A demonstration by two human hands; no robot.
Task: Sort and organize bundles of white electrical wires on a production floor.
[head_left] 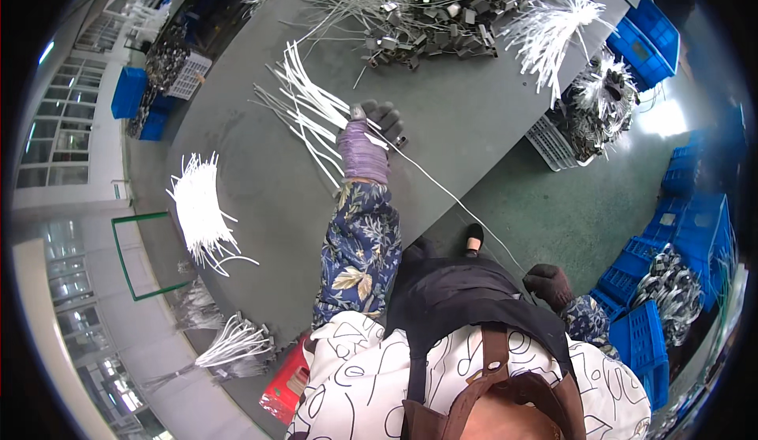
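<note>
My left hand (368, 144), in a purple and grey glove, is closed over a loose bunch of white wires (304, 97) on the grey table. The wires fan out beyond it to the far left. Beside its fingers a small dark metal end (400, 140) sticks out; what it belongs to is hard to make out. One long thin wire (450, 193) runs from this hand over the table edge. At its other end my right hand (549, 284), in a dark brown glove, is closed in a fist, low beside my body.
A heap of wires with metal box-shaped ends (442, 29) covers the far table. White wire bundles lie at its far right (557, 33) and left edge (201, 211). Blue crates (639, 337) stand on the right; a filled white crate (553, 144) sits beside the table.
</note>
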